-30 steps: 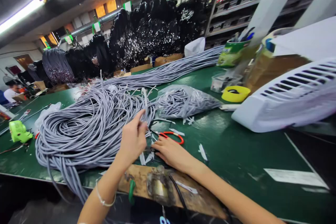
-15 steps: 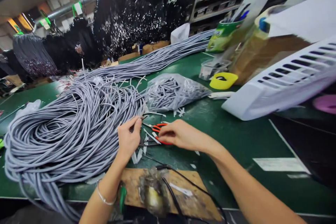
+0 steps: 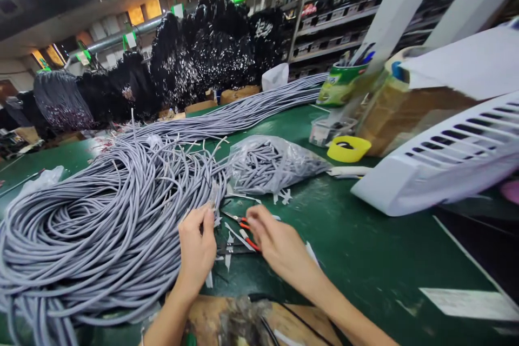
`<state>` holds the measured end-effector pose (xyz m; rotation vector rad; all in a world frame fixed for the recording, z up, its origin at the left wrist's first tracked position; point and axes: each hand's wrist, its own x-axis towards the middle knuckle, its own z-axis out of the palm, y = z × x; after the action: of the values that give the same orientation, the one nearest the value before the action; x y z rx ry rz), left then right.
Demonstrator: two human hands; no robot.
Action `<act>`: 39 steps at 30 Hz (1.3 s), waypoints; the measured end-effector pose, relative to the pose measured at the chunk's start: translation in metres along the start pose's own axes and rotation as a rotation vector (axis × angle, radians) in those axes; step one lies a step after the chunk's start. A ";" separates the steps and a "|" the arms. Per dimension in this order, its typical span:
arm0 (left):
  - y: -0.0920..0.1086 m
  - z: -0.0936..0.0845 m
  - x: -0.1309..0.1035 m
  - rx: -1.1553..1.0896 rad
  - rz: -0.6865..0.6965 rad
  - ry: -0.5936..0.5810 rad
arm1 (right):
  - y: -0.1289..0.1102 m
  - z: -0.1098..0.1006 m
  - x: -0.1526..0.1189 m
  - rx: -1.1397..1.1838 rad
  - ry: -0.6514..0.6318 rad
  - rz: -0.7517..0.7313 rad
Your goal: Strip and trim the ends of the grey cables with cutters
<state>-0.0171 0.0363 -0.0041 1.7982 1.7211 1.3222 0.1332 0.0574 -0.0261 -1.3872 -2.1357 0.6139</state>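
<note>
My left hand [image 3: 197, 251] is pinched closed at the right edge of a large coil of grey cables [image 3: 93, 227]. What lies between its fingertips is small and blurred, and I cannot make it out. To the right, my right hand [image 3: 278, 235] has bent fingers on the red-handled pliers [image 3: 250, 241], covering part of the upper handle. The pliers' jaws point left, towards my left hand. White strips [image 3: 229, 251] lie scattered below the pliers. Just behind the hands rests a clear plastic bag [image 3: 302, 165] filled with short grey cable pieces.
A worn wooden board [image 3: 206, 316] with a grimy fixture and black cord sits at the near edge. On the right are a yellow tape roll [image 3: 348, 148], a white slotted basket [image 3: 389, 189], a green pen tin [image 3: 338, 84] and a cardboard box [image 3: 430, 108]. More cables stretch across behind.
The view has tilted up, so the scene sits lower. My right hand has shifted up over the pliers, which have turned slightly clockwise. My left hand stays pinched beside the coil.
</note>
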 end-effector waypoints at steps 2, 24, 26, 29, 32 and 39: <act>0.002 0.002 -0.003 0.021 0.035 -0.057 | 0.003 -0.008 0.005 0.249 0.197 0.069; 0.011 0.008 -0.015 -0.162 0.004 -0.100 | -0.008 -0.007 -0.001 0.520 0.428 -0.022; 0.010 0.007 -0.014 -0.210 -0.031 -0.077 | -0.012 -0.004 -0.004 0.341 0.405 -0.170; 0.011 0.006 -0.015 -0.243 -0.049 -0.081 | -0.017 0.002 -0.007 0.231 0.406 -0.318; 0.012 0.007 -0.017 -0.258 -0.039 -0.105 | -0.018 0.006 -0.007 0.201 0.429 -0.342; 0.013 0.009 -0.019 -0.236 -0.039 -0.136 | -0.016 0.002 -0.006 0.231 0.446 -0.348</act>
<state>0.0005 0.0195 -0.0062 1.6714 1.4557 1.2953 0.1230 0.0456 -0.0185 -0.8964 -1.8173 0.3574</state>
